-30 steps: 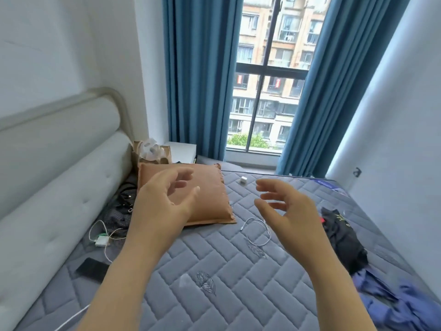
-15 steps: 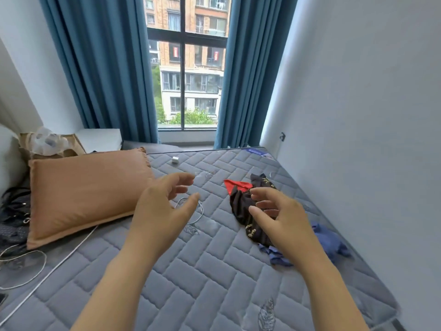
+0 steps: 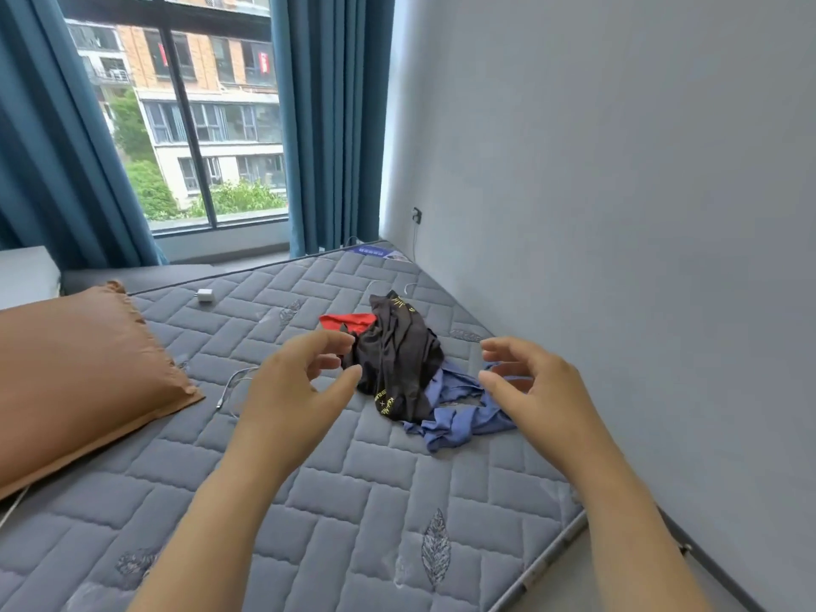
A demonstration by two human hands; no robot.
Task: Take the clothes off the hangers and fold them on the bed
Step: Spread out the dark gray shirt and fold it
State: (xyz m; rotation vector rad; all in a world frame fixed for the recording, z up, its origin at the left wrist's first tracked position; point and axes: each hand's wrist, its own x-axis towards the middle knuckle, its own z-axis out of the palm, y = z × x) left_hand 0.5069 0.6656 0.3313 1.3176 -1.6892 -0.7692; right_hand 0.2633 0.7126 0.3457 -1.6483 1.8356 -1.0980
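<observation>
One yellow-lettered black garment (image 3: 397,360)

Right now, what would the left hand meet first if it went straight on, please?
Most likely the black garment, lying just beyond the fingertips of the left hand, though depth is hard to judge from this single view.

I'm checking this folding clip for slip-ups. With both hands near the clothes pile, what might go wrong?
The black garment lies heaped on the blue garment and red garment, so lifting it may drag those along. The white cable beside the left hand could snag in spread fabric.
</observation>
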